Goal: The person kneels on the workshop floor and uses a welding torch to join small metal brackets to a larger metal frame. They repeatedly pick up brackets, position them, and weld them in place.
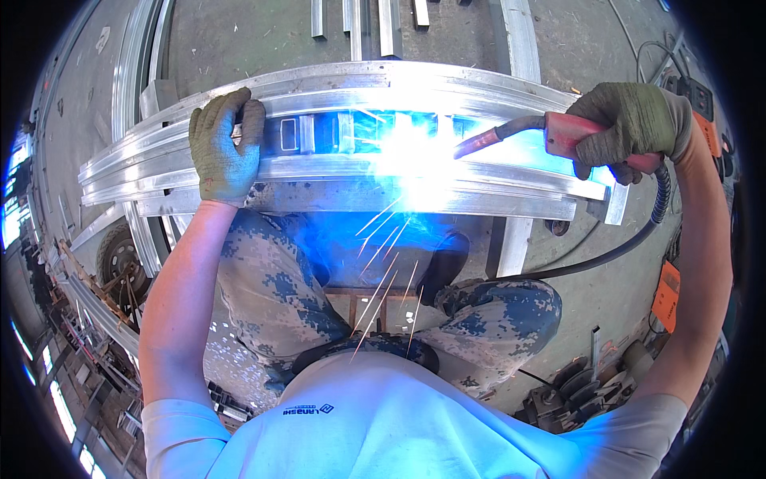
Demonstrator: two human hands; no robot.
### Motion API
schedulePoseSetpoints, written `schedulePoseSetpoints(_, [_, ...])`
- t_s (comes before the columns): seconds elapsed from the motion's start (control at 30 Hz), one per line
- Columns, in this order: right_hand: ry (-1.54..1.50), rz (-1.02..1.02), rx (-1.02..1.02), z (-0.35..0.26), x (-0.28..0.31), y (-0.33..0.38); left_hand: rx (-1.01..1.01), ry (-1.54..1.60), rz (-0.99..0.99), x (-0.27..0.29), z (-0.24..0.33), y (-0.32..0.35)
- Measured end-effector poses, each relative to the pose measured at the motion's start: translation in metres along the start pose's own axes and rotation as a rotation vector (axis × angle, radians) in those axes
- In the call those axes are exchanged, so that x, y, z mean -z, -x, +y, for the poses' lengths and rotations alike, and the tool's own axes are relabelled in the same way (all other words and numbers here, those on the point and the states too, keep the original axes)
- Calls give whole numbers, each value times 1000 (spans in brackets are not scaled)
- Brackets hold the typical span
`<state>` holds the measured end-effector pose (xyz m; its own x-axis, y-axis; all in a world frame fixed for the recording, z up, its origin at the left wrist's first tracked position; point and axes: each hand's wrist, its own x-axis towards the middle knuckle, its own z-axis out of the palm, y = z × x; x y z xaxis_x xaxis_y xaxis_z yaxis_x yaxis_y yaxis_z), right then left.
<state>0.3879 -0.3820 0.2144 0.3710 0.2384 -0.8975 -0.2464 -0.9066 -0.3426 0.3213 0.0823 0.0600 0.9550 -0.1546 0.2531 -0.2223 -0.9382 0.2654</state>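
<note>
A long frame of silvery metal channels (319, 172) lies across in front of me. My left hand (224, 144), in an olive work glove, presses down on its left part, fingers curled over the far rail. My right hand (630, 128), gloved too, grips the red handle of a welding torch (558, 132). The torch's curved neck points left and down to a bright blue-white arc (415, 156) on the frame's middle. Sparks (383, 271) fall toward my knees. A black hose (622, 247) runs from the handle down to the right.
More metal profiles (132, 88) lie on the concrete floor at left and short cut pieces (375, 20) at the top. A wheel (120, 259) sits low left. An orange box (666, 295) and dark metal parts (574, 395) lie at right.
</note>
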Motion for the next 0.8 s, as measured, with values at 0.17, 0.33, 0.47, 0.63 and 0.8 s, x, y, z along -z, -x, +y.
schedulePoseSetpoints(0.17, [81, -13, 8, -1, -2, 13, -98, 8, 37, -5, -3, -8])
schedulePoseSetpoints(0.33, [107, -32, 21, -6, 1, 2, -25, -4, 15, 1, 1, 0])
schedulePoseSetpoints(0.47, [29, -22, 23, 0, 1, 0, -15, 45, 54, -4, 0, 0])
schedulePoseSetpoints(0.63, [-3, 43, 11, 0, -2, 9, -18, 69, 38, -3, 1, -4])
schedulePoseSetpoints(0.8, [52, 2, 32, 2, -1, 1, -36, 29, 47, 0, 2, 0])
